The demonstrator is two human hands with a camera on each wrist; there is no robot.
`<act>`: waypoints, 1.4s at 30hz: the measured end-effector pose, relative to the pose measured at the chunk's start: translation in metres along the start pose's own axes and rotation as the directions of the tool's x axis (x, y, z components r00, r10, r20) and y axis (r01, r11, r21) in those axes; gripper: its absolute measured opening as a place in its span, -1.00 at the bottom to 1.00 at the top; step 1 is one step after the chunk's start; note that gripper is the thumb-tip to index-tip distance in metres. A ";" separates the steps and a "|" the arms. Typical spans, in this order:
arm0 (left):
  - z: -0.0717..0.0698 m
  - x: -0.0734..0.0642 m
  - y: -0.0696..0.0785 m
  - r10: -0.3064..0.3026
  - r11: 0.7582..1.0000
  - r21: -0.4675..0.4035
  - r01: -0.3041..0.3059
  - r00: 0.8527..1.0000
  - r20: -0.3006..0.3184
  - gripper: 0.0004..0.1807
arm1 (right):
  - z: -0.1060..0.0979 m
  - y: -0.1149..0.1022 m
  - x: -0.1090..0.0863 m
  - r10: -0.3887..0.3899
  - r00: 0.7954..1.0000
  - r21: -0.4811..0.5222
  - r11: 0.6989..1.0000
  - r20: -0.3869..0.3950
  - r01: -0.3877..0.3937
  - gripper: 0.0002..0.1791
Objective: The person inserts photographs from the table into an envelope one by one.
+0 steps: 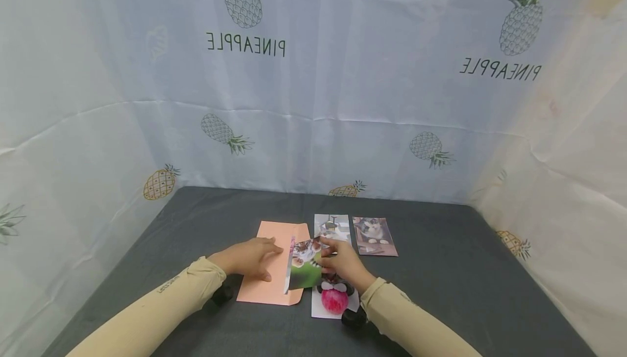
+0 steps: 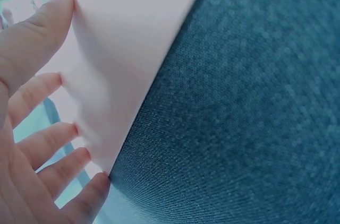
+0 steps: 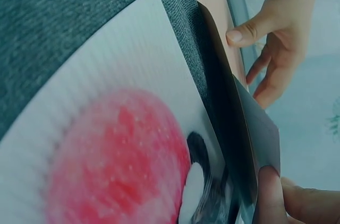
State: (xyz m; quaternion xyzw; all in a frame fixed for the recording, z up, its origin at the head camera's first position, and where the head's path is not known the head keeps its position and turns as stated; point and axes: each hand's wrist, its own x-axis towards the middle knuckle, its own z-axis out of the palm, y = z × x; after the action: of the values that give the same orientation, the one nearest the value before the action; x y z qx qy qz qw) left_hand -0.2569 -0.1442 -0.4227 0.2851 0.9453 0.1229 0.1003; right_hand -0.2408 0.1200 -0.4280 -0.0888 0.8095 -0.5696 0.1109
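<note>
White cloth (image 1: 313,82) printed with pineapples and mirrored lettering hangs behind and beside a dark-covered table (image 1: 441,286). From the left, a cream sleeve (image 1: 152,311) leads to the left hand (image 1: 250,259), whose fingers are spread and released, their tips resting on a peach envelope (image 1: 269,293) that lies flat. It looks like light, fairly stiff paper that could crease, so flat fingertip pressure or a hold along an edge should suit it better than a squeeze. Next comes a picture card (image 1: 305,276) showing a striped animal on green, tilted above the envelope's right side; whether any of it is inside, I cannot tell. The right hand (image 1: 346,263) pinches this card at its right edge between thumb and fingers. It appears thin, light and springy, perhaps slick on its printed face, and would probably bend or mark if gripped mid-face; the side edges seem the safest hold. About that hand lie a pale card (image 1: 335,223) on the far side and, on the near side, a white card with a pink ball (image 1: 335,300). Farthest right, a cat card (image 1: 375,237) lies flat, apart from both hands.
</note>
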 end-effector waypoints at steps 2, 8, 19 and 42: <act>0.000 0.000 0.000 0.005 1.000 0.000 -0.005 1.000 -0.002 -0.29 | 0.001 0.000 0.000 -0.001 1.000 -0.001 1.000 -0.004 0.001 -0.32; 0.000 -0.001 0.000 0.014 1.000 -0.004 -0.014 1.000 -0.005 -0.29 | 0.005 0.000 0.001 -0.009 1.000 -0.022 1.000 -0.015 0.009 -0.34; -0.002 -0.002 0.000 -0.001 1.000 -0.016 0.001 1.000 -0.003 -0.28 | 0.012 -0.006 0.006 -0.016 1.000 -0.069 0.998 -0.017 0.015 -0.38; -0.001 0.001 0.002 -0.027 0.999 -0.017 0.027 0.999 0.025 -0.30 | 0.027 -0.011 0.017 0.040 0.999 -0.117 0.992 -0.030 -0.043 -0.42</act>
State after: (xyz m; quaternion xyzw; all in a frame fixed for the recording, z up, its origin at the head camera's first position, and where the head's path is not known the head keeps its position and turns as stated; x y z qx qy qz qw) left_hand -0.2570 -0.1427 -0.4213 0.2729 0.9466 0.1261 0.1161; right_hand -0.2489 0.0876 -0.4277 -0.0705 0.8447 -0.5198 0.1063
